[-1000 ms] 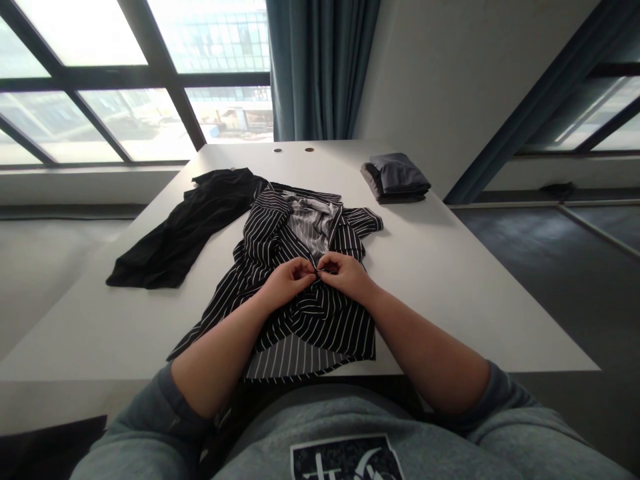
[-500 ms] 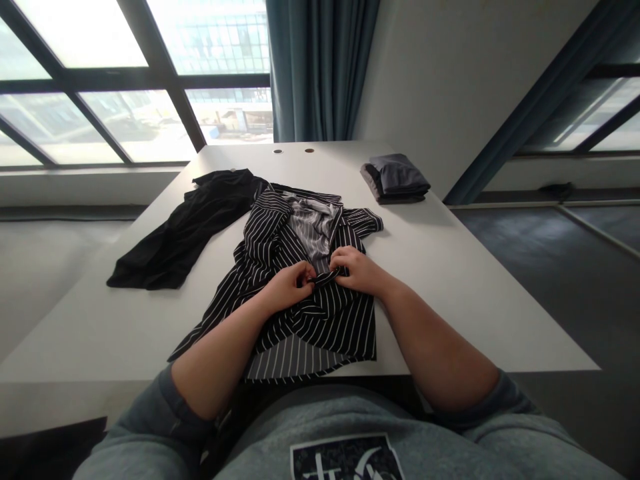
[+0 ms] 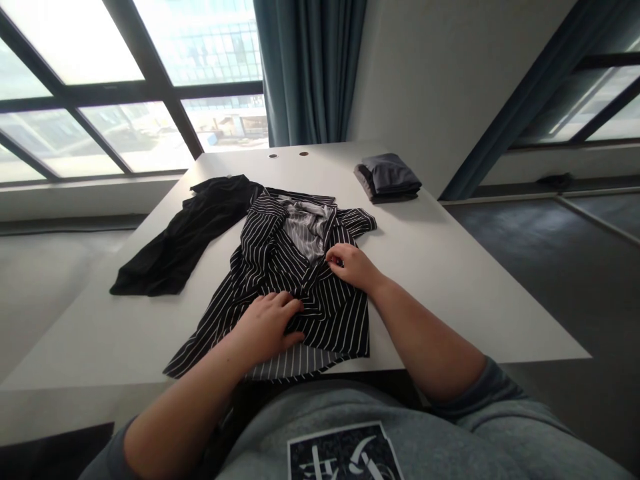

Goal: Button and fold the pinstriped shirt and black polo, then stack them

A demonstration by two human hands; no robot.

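Note:
A black shirt with white stripes (image 3: pixel 345 330) lies rumpled in front of me, its collar end away from me and its pale inner side showing at the open neck. My left hand (image 3: pixel 270 323) rests over the lower front, fingers apart and thumb spread, holding nothing. Higher up, at the shirt's right front edge, my right hand (image 3: pixel 353 265) has its fingers curled together in a pinch on the cloth. The fingertips partly hide the bit of fabric they grip. One short sleeve (image 3: pixel 360 220) points out to the right.
A black garment (image 3: pixel 185 240) is laid out to the left, touching the striped shirt. Folded grey and dark clothes (image 3: pixel 390 177) are stacked at the back right of the white table (image 3: pixel 450 300). A blue curtain (image 3: pixel 313 73) and windows stand behind.
My left hand has let go of the shirt's front edge, moved down toward me and opened. My right hand stays pinched near the edge. The view has shifted slightly.

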